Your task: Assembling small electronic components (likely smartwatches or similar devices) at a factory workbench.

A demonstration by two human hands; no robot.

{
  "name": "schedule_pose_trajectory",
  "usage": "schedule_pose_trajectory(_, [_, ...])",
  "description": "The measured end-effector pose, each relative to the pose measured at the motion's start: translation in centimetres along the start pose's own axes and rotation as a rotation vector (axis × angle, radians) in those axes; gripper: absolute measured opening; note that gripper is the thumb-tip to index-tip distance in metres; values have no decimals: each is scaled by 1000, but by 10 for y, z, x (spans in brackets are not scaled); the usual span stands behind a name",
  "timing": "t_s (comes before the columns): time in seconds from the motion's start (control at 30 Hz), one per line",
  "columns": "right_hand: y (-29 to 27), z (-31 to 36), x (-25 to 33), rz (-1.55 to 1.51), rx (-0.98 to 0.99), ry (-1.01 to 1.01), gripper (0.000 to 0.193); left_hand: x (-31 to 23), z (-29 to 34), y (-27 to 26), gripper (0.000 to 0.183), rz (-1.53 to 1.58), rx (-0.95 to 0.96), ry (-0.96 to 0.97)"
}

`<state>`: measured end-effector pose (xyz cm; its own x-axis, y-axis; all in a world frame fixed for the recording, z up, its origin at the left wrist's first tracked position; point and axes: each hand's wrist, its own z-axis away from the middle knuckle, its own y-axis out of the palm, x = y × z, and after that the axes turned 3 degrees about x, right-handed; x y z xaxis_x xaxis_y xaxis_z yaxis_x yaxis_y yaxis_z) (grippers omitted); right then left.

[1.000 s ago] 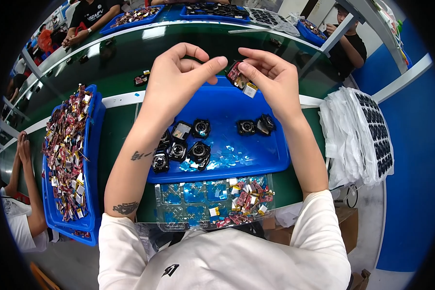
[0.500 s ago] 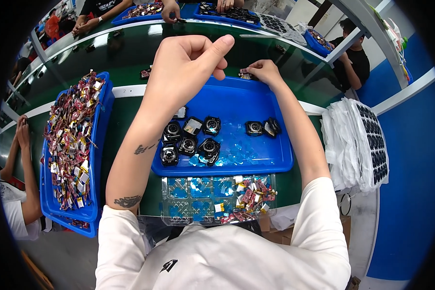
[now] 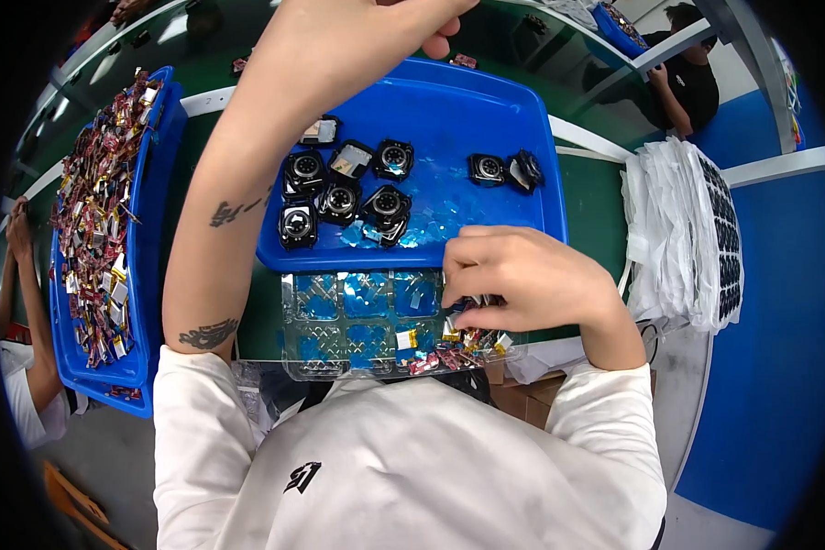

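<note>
My right hand is over the right end of a clear compartment tray, fingers and thumb pinched on a small circuit board, mostly hidden beneath them. Loose red circuit boards with silver and yellow battery cells fill the compartments there. Bits of blue film lie in the others. My left hand is raised past the far left of a blue tray, cut off by the top edge. Its fingers curl inward, and anything in them is hidden. Several black watch cases and blue film scraps lie in the blue tray.
At left stands a blue bin heaped with circuit boards and cells. Stacked white trays holding black parts stand at right. Another circuit board lies on the green bench beyond the blue tray. A seated person is at far right.
My right hand has let go of a circuit board beyond the blue tray and come back to the boards in the clear tray. My left hand stays raised. The view has tilted down.
</note>
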<state>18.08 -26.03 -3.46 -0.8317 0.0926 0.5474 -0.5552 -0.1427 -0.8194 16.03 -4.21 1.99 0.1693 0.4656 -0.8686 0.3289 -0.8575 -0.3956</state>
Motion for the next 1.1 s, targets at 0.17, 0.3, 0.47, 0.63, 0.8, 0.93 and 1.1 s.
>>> schedule_pose_trajectory(0.17, [27, 29, 7, 181, -70, 198, 23, -2, 2, 10, 32, -13, 19, 9])
schedule_pose_trajectory(0.3, [36, 37, -3, 52, -227, 76, 29, 3, 7, 16, 30, -11, 17, 156])
schedule_pose_trajectory(0.47, [27, 30, -13, -400, -470, -92, 14, 13, 4, 5, 34, -33, 117, 288])
schedule_pose_trajectory(0.63, [-11, 15, 3, -634, -741, 132, 36, 5, 12, 1, 19, 141, 374, 254])
schedule_pose_trajectory(0.8, [-47, -8, -5, -295, -1002, -39, 38, -10, 20, 0, 14, 91, 330, 329])
schedule_pose_trajectory(0.93, [-60, -27, 3, -272, -1022, -89, 39, -12, 24, -5, 10, 93, 209, 352])
schedule_pose_trajectory(1.1, [-66, -29, -8, -349, -954, -158, 41, -13, 22, -2, 7, 61, 126, 433])
